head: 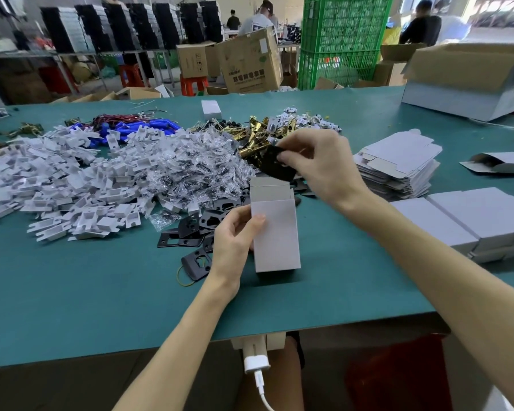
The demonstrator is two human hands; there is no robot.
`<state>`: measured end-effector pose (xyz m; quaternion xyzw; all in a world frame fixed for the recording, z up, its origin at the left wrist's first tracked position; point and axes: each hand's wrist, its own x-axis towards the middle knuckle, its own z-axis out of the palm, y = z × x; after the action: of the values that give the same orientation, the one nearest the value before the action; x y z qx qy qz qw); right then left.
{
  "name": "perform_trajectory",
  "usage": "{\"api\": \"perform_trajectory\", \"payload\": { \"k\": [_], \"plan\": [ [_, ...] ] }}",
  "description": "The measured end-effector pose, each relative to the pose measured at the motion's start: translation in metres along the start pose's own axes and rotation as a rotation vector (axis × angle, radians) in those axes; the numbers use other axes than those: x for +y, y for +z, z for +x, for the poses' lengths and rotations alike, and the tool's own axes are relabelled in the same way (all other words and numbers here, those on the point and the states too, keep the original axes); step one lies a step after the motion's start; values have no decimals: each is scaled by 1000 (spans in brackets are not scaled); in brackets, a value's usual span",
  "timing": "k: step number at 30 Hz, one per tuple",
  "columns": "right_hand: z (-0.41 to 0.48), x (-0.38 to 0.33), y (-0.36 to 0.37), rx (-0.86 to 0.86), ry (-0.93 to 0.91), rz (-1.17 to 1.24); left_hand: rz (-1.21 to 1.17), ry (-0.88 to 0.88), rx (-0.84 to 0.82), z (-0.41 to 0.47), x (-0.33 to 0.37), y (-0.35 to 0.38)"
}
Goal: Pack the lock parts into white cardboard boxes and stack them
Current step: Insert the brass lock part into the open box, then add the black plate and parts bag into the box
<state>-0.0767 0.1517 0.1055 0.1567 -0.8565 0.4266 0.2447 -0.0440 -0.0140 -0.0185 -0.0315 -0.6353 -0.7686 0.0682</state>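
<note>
A small white cardboard box (275, 229) stands upright on the green table, its top flap open. My left hand (235, 241) grips its left side, thumb across the front. My right hand (318, 164) holds black lock plates (275, 164) together with a gold latch part just above the box's open top. More black plates (196, 229) lie left of the box. Behind them spread gold latches (255, 134), bagged screws (190, 164) and white card inserts (57, 185).
Flat unfolded boxes (398, 164) are stacked to the right, and closed white boxes (469, 221) lie nearer at the right edge. A large open carton (466, 81) sits at the far right. Blue parts with wires (137, 126) lie at the back. Other people work in the background.
</note>
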Motion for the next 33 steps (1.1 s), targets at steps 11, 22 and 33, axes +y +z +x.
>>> {"api": "perform_trajectory", "payload": {
  "k": [11,22,33],
  "plan": [
    [-10,2,14,-346,-36,-205,-11,19,-16,1,-3,0],
    [-14,3,17,-477,13,-481,-15,45,-42,0,-1,0],
    [-8,-8,12,-552,28,-484,-1,53,-36,-1,0,1]
  ]
}}
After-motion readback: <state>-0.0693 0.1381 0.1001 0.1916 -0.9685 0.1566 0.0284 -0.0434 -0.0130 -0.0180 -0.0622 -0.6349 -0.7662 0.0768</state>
